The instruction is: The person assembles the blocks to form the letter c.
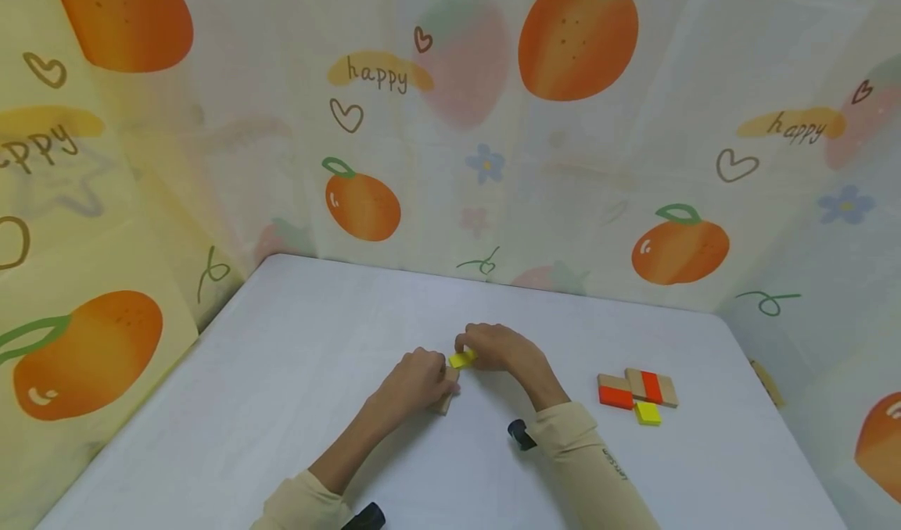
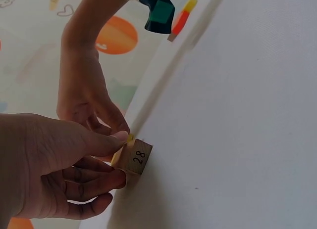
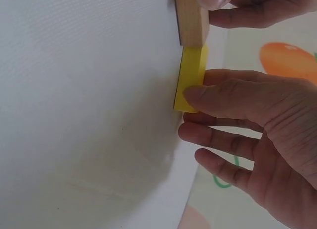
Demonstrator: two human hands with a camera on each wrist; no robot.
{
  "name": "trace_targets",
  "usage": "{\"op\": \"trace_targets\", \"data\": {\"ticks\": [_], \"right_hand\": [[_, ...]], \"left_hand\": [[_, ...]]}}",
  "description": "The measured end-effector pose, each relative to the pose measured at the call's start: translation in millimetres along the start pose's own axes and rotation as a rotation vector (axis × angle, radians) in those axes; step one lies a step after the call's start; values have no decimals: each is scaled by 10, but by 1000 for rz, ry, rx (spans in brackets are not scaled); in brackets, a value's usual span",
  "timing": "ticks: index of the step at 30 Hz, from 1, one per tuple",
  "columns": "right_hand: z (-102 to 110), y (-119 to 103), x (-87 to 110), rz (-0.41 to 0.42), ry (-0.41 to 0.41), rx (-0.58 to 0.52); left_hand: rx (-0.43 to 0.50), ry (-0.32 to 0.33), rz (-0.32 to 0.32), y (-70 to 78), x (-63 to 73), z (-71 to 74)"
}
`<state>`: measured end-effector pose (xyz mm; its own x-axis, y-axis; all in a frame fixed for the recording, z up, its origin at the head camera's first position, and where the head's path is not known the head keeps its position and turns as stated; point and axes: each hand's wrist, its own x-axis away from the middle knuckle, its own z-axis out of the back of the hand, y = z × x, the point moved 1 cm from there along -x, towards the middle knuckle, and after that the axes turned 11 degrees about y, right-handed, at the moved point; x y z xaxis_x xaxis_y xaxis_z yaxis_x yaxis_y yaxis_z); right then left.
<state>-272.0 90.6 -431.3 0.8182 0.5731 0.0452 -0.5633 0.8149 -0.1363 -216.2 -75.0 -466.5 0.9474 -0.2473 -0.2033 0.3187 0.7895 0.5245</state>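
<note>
My left hand (image 1: 415, 380) grips a plain wooden block (image 1: 443, 402) between thumb and fingers near the middle of the white table. In the left wrist view, the number 28 is printed on that wooden block (image 2: 139, 157). Just beyond it, my right hand (image 1: 505, 349) pinches a yellow block (image 1: 461, 359) with thumb and forefinger, its other fingers loosely spread. The right wrist view has the yellow block (image 3: 187, 75) end to end with the wooden block (image 3: 190, 21), their ends meeting. My fingers partly cover both blocks.
To the right on the white table (image 1: 281, 342) lie a wood-and-red piece (image 1: 615, 399), a wooden piece with a red middle band (image 1: 651, 388) and a yellow block (image 1: 647, 413), close together. A fruit-print curtain (image 1: 436, 186) hangs behind the table. Black wrist devices (image 1: 521, 435) stick out beside both sleeves.
</note>
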Motion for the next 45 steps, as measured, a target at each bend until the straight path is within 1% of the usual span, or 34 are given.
{"op": "trace_targets", "data": {"ticks": [6, 11, 18, 23, 27, 29, 31, 33, 37, 41, 45], "right_hand": [[5, 4, 0, -1, -6, -2], [-1, -5, 0, -1, -12, 5], [-7, -2, -7, -15, -20, 8], [2, 7, 4, -10, -24, 4], [18, 21, 20, -8, -14, -4], [24, 32, 34, -13, -12, -9], [34, 42, 54, -19, -8, -14], [49, 51, 78, -20, -2, -17], [84, 98, 140, -27, 17, -19], [125, 174, 222, -35, 23, -27], [167, 280, 338, -57, 22, -34]], "left_hand": [[7, -6, 18, -13, -19, 22], [25, -18, 12, -24, -25, 9], [19, -20, 8, -22, -34, 2], [-12, -24, 18, -4, -42, 33], [-52, -9, 19, 0, -55, 81], [-59, -4, 6, -10, -64, 103], [-69, -9, -29, -23, -79, 130], [-72, -27, -82, -45, -97, 154], [-76, -71, -249, -121, -173, 162], [-68, -109, -386, -233, -240, 126], [-51, -176, -441, -346, -277, 89]]}}
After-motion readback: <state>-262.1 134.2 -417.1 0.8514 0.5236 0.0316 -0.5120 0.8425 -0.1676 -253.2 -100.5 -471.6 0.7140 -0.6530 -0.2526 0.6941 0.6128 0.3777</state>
